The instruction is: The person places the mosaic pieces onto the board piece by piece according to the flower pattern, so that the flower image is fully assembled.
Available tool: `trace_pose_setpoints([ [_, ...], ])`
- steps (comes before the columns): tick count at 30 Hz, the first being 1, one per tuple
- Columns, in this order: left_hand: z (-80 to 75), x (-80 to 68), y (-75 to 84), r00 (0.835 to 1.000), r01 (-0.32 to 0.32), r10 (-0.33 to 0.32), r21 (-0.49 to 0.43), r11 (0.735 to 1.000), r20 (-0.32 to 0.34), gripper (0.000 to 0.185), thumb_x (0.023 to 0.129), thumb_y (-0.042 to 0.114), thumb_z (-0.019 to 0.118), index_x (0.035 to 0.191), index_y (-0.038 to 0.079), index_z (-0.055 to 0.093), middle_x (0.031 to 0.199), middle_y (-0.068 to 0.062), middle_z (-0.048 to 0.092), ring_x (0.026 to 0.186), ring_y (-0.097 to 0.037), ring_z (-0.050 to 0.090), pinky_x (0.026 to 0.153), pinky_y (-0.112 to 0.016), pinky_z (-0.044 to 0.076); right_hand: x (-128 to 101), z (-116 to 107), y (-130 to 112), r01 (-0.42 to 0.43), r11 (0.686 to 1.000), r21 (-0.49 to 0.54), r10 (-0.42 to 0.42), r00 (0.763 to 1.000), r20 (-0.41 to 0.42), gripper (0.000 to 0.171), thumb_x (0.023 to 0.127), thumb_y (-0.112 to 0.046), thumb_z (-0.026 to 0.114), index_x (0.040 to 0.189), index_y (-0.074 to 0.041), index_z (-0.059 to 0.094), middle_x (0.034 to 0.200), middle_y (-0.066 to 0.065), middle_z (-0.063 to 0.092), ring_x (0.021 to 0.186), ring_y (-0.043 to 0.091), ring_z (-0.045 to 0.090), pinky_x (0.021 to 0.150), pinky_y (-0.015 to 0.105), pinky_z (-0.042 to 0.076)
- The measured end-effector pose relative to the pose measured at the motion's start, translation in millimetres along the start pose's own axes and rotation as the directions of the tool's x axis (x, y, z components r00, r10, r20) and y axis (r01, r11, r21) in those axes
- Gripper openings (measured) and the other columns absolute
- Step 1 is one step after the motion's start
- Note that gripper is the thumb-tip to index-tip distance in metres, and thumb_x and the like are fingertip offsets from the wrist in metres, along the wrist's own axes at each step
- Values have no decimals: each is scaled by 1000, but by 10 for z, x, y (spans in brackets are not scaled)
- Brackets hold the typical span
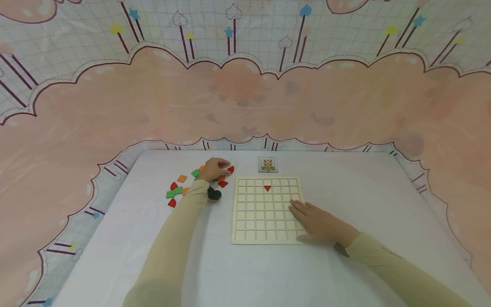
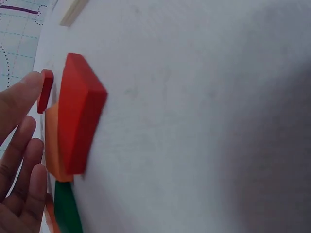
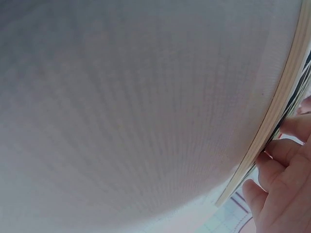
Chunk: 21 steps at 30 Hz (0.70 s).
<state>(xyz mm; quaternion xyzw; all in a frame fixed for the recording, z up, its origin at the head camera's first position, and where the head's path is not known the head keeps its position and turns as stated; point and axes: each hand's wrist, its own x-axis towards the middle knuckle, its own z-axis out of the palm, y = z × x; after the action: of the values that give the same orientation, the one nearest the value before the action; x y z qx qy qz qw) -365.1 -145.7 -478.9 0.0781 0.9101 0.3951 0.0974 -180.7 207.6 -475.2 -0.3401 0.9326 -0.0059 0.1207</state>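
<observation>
It looks like a play corner: pink cloud cloth (image 1: pixel 245 98) hangs all around a surface (image 1: pixel 383 204) with colored puzzle pieces (image 1: pixel 180 187).

Soft, even, fairly bright light fills the head view, whose edges bow with wide-angle distortion, the arms cast faint shadows on the surface (image 1: pixel 368 192), and both wrist views are close, blurred and dim in patches.
</observation>
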Motion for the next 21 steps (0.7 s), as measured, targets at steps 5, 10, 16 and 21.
trace_pose_setpoints([
  [5, 5, 9, 1, 1000, -2, 2, 12, 1000, 2, 39, 82, 11, 72, 119, 4, 63, 125, -14, 61, 118, -29, 53, 104, -40, 41, 14, 20, 15, -11, 1000, 4, 11, 1000, 10, 87, 89, -62, 45, 150, -7, 18, 159, 11, 12, 146, 25, 14, 117, 43, 21],
  [10, 22, 32, 25, 1000, -27, 27, 50, 998, 3, 37, 81, 11, 72, 116, 3, 65, 121, -15, 64, 113, -29, 56, 100, -39, 44, 16, 15, 21, -7, 1000, -3, 7, 1000, 3, 87, 89, -63, 45, 150, -7, 18, 158, 11, 12, 146, 25, 15, 117, 43, 21],
  [16, 61, 67, 15, 999, -38, 40, 108, 993, -16, 33, 81, 13, 72, 113, 4, 67, 116, -14, 66, 107, -28, 57, 97, -39, 46, 13, 1, 19, -4, 1000, -10, 4, 1000, 2, 87, 89, -62, 45, 150, -7, 19, 158, 11, 13, 146, 26, 15, 117, 43, 22],
  [21, 86, 52, 26, 1000, -1, 3, 90, 996, -22, 33, 82, 13, 72, 113, 6, 68, 116, -13, 65, 105, -27, 56, 96, -39, 46, 13, 3, 19, -5, 1000, -3, 5, 1000, 9, 86, 89, -62, 45, 150, -6, 20, 158, 12, 13, 146, 26, 16, 117, 43, 22],
])
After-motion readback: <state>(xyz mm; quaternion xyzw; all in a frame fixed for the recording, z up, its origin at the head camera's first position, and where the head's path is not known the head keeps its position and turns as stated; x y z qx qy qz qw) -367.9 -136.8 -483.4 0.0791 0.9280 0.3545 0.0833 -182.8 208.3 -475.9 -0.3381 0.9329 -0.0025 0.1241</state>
